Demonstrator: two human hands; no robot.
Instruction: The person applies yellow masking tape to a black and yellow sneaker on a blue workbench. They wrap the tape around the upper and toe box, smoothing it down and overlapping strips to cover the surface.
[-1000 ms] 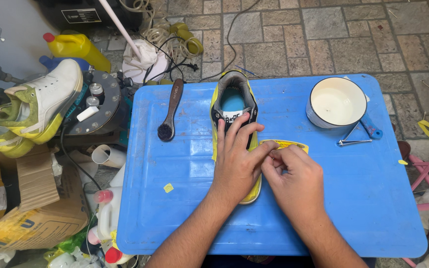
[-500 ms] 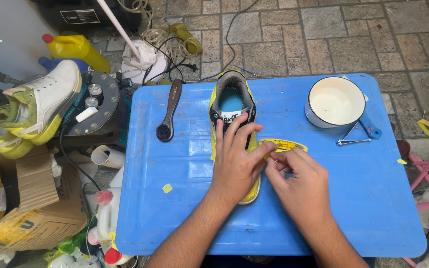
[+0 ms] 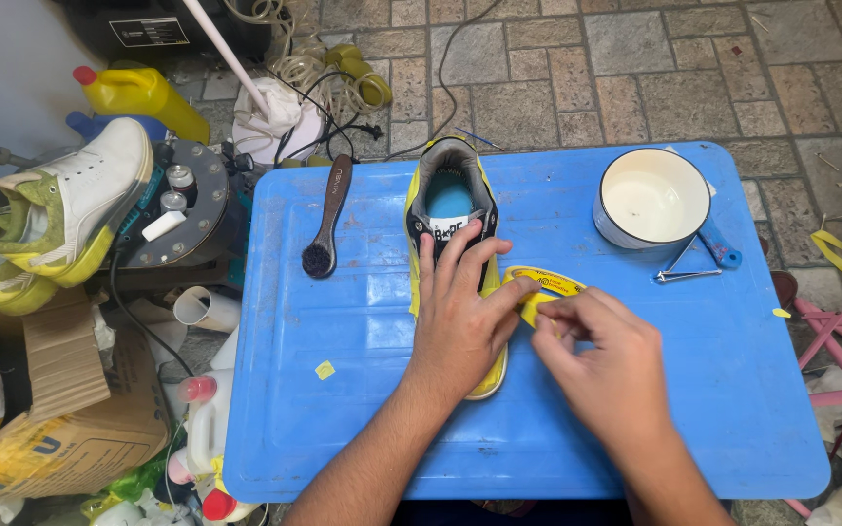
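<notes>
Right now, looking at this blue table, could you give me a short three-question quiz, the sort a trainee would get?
1. True or false: the left hand lies flat on the yellow and black shoe.
2. What stands nearest the table's far right corner? A) the brush B) the white bowl C) the yellow bottle
3. Fill in: the right hand pinches a roll of yellow ____ beside the shoe.

Key: 1 true; 2 B; 3 tape.
</notes>
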